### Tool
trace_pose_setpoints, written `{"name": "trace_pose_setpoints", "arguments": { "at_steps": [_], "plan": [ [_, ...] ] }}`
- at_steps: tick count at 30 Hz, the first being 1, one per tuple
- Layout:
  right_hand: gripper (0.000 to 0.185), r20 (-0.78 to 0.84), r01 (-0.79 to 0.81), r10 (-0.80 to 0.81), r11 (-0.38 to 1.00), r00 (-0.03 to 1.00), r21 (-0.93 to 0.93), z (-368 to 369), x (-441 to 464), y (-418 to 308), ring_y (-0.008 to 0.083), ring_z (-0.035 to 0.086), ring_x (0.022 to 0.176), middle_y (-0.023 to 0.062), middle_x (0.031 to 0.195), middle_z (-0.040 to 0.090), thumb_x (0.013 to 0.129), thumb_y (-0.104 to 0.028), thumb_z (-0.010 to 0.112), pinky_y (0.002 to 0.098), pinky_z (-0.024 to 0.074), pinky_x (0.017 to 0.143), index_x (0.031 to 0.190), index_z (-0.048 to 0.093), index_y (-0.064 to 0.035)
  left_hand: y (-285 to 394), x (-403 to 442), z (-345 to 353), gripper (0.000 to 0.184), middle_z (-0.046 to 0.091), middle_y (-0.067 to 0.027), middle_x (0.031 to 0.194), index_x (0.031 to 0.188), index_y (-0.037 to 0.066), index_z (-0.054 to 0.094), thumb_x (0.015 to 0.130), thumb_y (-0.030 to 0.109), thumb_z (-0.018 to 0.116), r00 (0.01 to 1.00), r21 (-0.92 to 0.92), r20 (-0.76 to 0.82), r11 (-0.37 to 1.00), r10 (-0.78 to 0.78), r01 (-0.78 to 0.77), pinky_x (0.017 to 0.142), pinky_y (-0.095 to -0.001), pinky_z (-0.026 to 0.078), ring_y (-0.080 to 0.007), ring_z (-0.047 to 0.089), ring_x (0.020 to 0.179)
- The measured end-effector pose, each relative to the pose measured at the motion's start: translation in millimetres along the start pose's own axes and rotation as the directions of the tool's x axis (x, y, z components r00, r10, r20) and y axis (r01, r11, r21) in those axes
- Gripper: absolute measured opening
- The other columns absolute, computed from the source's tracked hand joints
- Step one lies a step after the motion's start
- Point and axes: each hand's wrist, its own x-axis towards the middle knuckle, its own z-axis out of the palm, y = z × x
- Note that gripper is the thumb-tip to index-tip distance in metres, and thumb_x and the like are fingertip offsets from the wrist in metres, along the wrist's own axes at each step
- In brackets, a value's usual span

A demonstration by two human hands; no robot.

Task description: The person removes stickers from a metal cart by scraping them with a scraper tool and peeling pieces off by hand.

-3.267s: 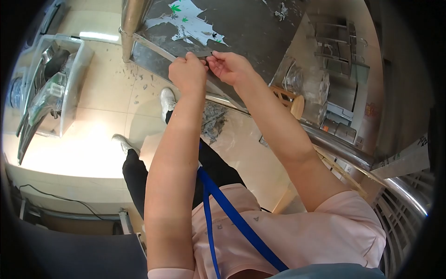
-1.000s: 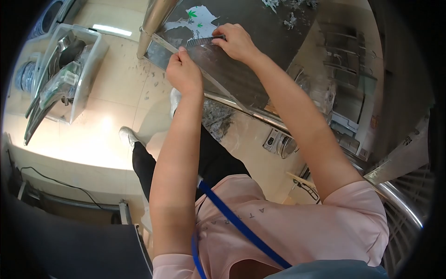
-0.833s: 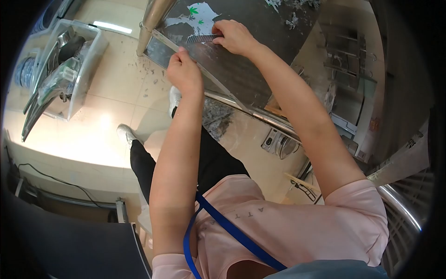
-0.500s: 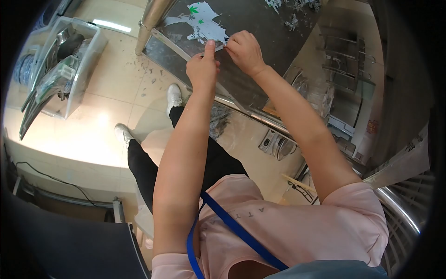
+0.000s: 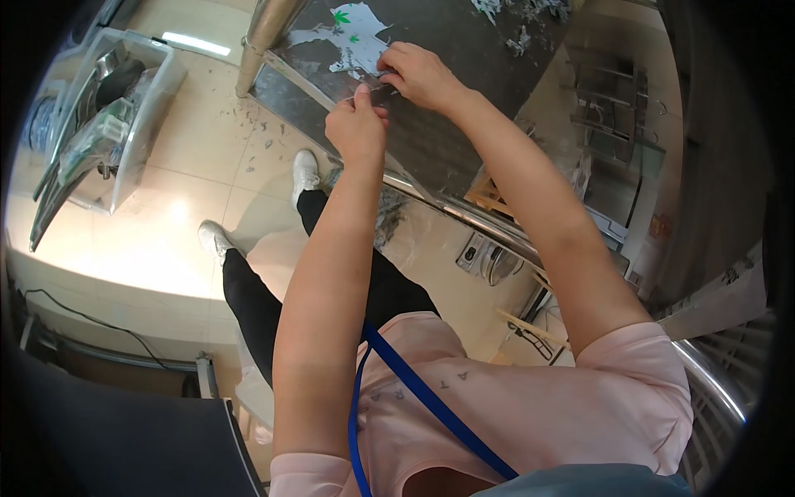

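Observation:
My left hand (image 5: 356,128) is closed just over the front edge of the dark table (image 5: 464,99), its thumb pointing up. Fingers pinched, my right hand (image 5: 416,74) is over the tabletop, a little above and right of the left. Between the fingertips is something thin and greyish, too small and blurred to name; whether the left hand also grips it is unclear. Right behind the fingers, a torn white sheet (image 5: 358,43) with green leaf prints lies stuck on the surface, its edges ragged.
Crumpled whitish scraps (image 5: 520,40) lie farther back on the table. A metal rail (image 5: 489,222) runs along its near side. On the floor at left is a clear bin (image 5: 161,95) with metal parts and plastic bags. Grey debris (image 5: 389,217) lies below the table.
The ridged strip that showed earlier in my right hand no longer shows clearly. Since half a second ago, the right hand has shifted left and up, and the left hand slightly left and down.

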Motion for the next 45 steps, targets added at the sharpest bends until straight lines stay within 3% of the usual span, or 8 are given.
{"name": "trace_pose_setpoints", "arguments": {
  "at_steps": [4, 16, 17, 20, 22, 24, 27, 45],
  "plan": [
    [0.01, 0.138, 0.031, -0.03, 1.0, 0.99, -0.005, -4, 8, 5, 0.0289, 0.052, 0.076, 0.0097, 0.076, 0.053, 0.07, -0.011, 0.055, 0.036, 0.0422, 0.067, 0.078, 0.055, -0.0056, -1, 1, -1, 0.033, 0.056, -0.0085, 0.057, 0.071, -0.006, 0.054, 0.079, 0.027, 0.054, 0.999, -0.06, 0.04, 0.998, -0.015, 0.018, 0.039, -0.0224, 0.039, -0.0113, 0.05, 0.044],
    [0.009, -0.439, 0.005, -0.029, 0.998, 0.898, -0.055, -49, 18, 54, 0.0295, 0.055, 0.064, 0.0134, 0.069, 0.057, 0.072, -0.004, 0.05, 0.0328, 0.0435, 0.058, 0.079, 0.055, -0.0017, -6, -1, 5, 0.019, 0.059, -0.0097, 0.062, 0.07, -0.002, 0.053, 0.077, 0.016, 0.056, 0.998, -0.03, 0.057, 1.0, 0.002, 0.0, 0.043, -0.023, 0.043, -0.0122, 0.054, 0.048],
    [0.015, -0.459, -0.139, 0.101, 0.989, 0.883, -0.049, -41, 9, 61, 0.0181, 0.055, 0.057, 0.0092, 0.07, 0.058, 0.077, -0.018, 0.054, 0.0303, 0.044, 0.053, 0.081, 0.058, -0.0036, -6, -1, 5, 0.018, 0.059, -0.0099, 0.062, 0.07, -0.002, 0.053, 0.077, 0.015, 0.056, 0.999, -0.015, 0.052, 1.0, 0.012, -0.012, 0.043, -0.0229, 0.043, -0.0124, 0.055, 0.048],
    [0.021, -0.021, -0.744, 0.905, 0.363, 0.426, 0.562, -23, -17, 39, 0.0128, 0.053, 0.052, 0.0058, 0.064, 0.057, 0.08, -0.024, 0.052, 0.0261, 0.0428, 0.046, 0.074, 0.058, -0.005, -14, 0, 11, 0.017, 0.058, -0.0103, 0.063, 0.07, -0.002, 0.051, 0.078, 0.013, 0.053, 0.999, -0.057, 0.051, 0.998, -0.008, 0.011, 0.042, -0.023, 0.042, -0.013, 0.055, 0.048],
    [0.024, 0.427, -0.684, 0.84, -0.094, 0.336, 0.723, -5, -45, 31, 0.0109, 0.051, 0.046, 0.0035, 0.06, 0.055, 0.081, -0.028, 0.051, 0.0224, 0.0407, 0.041, 0.072, 0.055, -0.0063, -17, -5, 18, 0.016, 0.058, -0.0104, 0.063, 0.071, -0.002, 0.051, 0.079, 0.012, 0.051, 0.994, -0.149, 0.085, 0.985, -0.071, 0.083, 0.042, -0.023, 0.042, -0.0134, 0.054, 0.048],
    [0.025, 0.543, -0.547, 0.797, -0.34, 0.264, 0.765, 4, -56, 3, 0.0125, 0.048, 0.046, 0.0044, 0.061, 0.053, 0.08, -0.027, 0.053, 0.0236, 0.0406, 0.042, 0.072, 0.052, -0.0034, -18, -16, 25, 0.015, 0.057, -0.0104, 0.063, 0.072, -0.002, 0.05, 0.08, 0.01, 0.049, 0.978, -0.27, 0.137, 0.944, -0.155, 0.188, 0.041, -0.0229, 0.042, -0.0137, 0.054, 0.048],
    [0.019, 0.626, -0.462, 0.677, -0.446, 0.386, 0.767, 12, -76, 5, 0.0116, 0.05, 0.053, 0.004, 0.065, 0.053, 0.082, -0.021, 0.05, 0.0214, 0.0422, 0.047, 0.08, 0.051, -0.0026, -28, -21, 32, 0.015, 0.056, -0.0096, 0.063, 0.074, -0.003, 0.051, 0.08, 0.01, 0.048, 0.975, -0.228, 0.138, 0.953, -0.174, 0.202, 0.041, -0.0223, 0.041, -0.0136, 0.053, 0.047],
    [0.013, 0.686, -0.423, 0.631, -0.544, 0.364, 0.725, 27, -74, 32, 0.0172, 0.054, 0.056, 0.0101, 0.068, 0.054, 0.083, -0.007, 0.044, 0.0241, 0.0458, 0.048, 0.081, 0.051, 0.0045, -34, -14, 69, 0.016, 0.055, -0.0127, 0.056, 0.068, -0.009, 0.05, 0.078, 0.003, 0.047, 0.95, -0.3, -0.18, 0.934, -0.255, 0.194, 0.037, -0.0249, 0.043, -0.0162, 0.054, 0.044]
  ]
}}
